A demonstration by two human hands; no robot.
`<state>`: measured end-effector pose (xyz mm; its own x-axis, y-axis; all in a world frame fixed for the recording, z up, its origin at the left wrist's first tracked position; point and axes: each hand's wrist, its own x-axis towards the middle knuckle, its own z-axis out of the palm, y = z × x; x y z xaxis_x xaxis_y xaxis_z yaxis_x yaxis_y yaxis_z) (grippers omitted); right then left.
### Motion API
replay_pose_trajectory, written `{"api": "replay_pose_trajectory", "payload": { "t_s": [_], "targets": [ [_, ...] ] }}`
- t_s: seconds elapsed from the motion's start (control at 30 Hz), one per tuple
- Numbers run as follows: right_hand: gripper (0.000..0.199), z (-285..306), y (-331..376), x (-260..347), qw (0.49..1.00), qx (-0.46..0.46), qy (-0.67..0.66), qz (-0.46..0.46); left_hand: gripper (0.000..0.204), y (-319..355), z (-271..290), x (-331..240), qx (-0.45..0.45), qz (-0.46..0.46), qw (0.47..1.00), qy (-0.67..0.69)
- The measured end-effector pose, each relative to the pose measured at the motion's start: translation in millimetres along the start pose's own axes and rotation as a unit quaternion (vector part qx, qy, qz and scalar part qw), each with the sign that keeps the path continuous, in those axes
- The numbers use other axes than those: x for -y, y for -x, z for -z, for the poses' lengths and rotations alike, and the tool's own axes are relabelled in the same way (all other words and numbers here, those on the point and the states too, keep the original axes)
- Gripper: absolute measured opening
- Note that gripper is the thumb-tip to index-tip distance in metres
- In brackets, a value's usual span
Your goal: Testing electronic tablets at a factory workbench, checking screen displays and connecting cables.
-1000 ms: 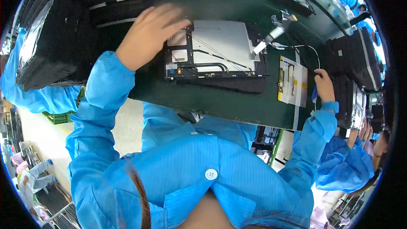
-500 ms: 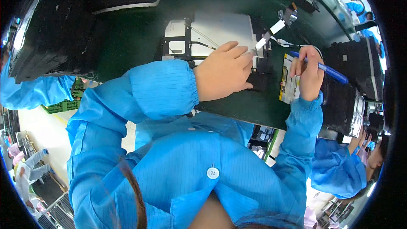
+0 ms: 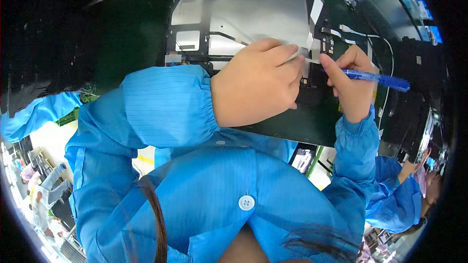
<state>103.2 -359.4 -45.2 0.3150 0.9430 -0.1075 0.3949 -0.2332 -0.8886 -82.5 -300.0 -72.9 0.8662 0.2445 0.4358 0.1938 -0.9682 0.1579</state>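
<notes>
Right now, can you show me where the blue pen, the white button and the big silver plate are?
blue pen [image 3: 378,78], head view, on the middle of its barrel.
white button [image 3: 246,202], head view, on the button's centre, on the blue coat.
silver plate [image 3: 263,12], head view, on its bare flat middle.

An opened flat device [image 3: 243,24], dark-framed with a large silvery metal plate and thin cables across its inside, lies face-down on the green bench at twelve o'clock. A blue pen-shaped tool [image 3: 375,78] sits slanted at three o'clock, its tip toward the device's right edge, beside a small white strip [image 3: 304,58], possibly tape.
</notes>
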Motion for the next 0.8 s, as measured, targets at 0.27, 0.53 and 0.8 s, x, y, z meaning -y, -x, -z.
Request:
{"api": "replay_pose_trajectory", "payload": {
  "t_s": [0.27, 0.53, 0.8],
  "targets": [
    [0.03, -5, 1, -14, 0.995, -0.024, 0.021, 0.099, 0.054, 3, 0, -5, -0.013, -0.007, 1.0, -0.017],
    [0.031, 1, -9, -24, 0.984, 0.005, 0.058, 0.168, 0.049, -1, 4, -1, -0.004, -0.019, 1.0, -0.007],
    [0.015, 73, -31, -41, 0.98, -0.154, -0.047, 0.121, 0.032, 53, 76, 33, -0.067, 0.299, 0.949, -0.08]
  ]
}}
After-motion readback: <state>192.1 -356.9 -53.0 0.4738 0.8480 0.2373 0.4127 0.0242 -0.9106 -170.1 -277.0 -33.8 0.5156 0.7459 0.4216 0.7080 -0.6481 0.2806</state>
